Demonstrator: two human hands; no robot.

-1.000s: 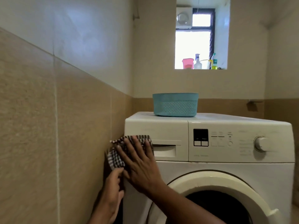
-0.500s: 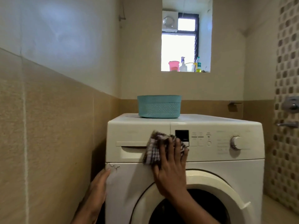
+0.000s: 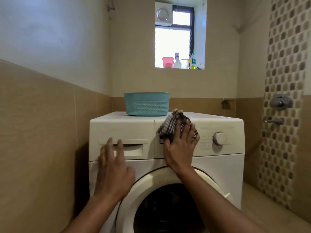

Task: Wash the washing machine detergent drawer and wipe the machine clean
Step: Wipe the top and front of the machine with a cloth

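A white front-loading washing machine (image 3: 218, 167) fills the middle of the view. Its detergent drawer (image 3: 133, 132) sits closed at the upper left of the front panel. My right hand (image 3: 180, 149) presses a black-and-white checked cloth (image 3: 173, 126) flat against the control panel, just left of the round dial (image 3: 218, 138). The cloth hides the display. My left hand (image 3: 114, 169) rests against the machine front below the drawer, fingers spread, fingertips reaching the drawer's handle recess. The round door (image 3: 168, 177) shows a dark opening below.
A teal plastic basket (image 3: 147, 103) stands on the machine's top. Tiled wall runs close along the left side. A shower mixer (image 3: 280, 102) and spout (image 3: 274, 121) stick out of the mosaic wall at right. Bottles and a pink tub (image 3: 167, 62) line the window sill.
My right hand slid the cloth rightward, from the machine's left corner across the drawer front to the control panel. My left hand rose from the left edge onto the front by the drawer.
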